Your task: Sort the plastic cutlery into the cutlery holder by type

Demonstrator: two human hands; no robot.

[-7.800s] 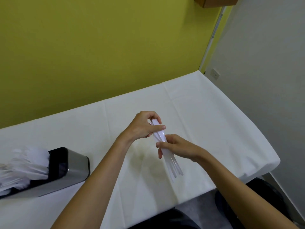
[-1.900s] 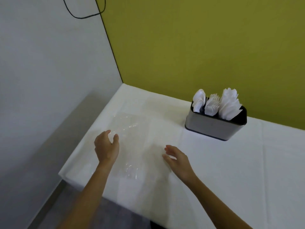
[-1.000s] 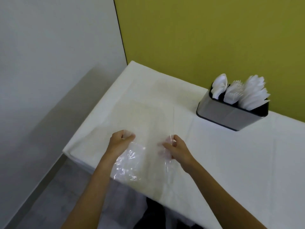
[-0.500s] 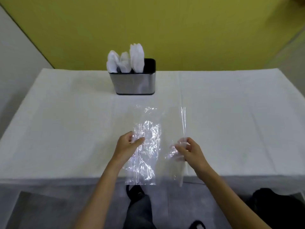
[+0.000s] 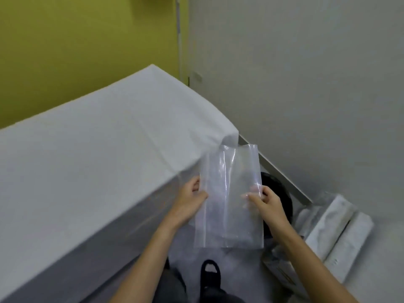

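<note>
Bag [image 5: 229, 204], pinched between left hand [image 5: 188, 204] and right hand [image 5: 265, 204], now hangs clear of the table [image 5: 87, 160], lower right; sorting looks finished.

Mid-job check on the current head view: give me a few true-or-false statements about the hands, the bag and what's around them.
1. The left hand and the right hand both hold the clear plastic bag. True.
2. The bag lies flat on the white-clothed table. False: it is held up past the table's edge, over the floor.
3. The left hand rests on the table. False: its fingers grip the bag's left edge.
4. A black round object sits on the floor behind the bag. True.
5. The white wrapped packs lie on the table. False: they lie on the floor, to the right.
</note>
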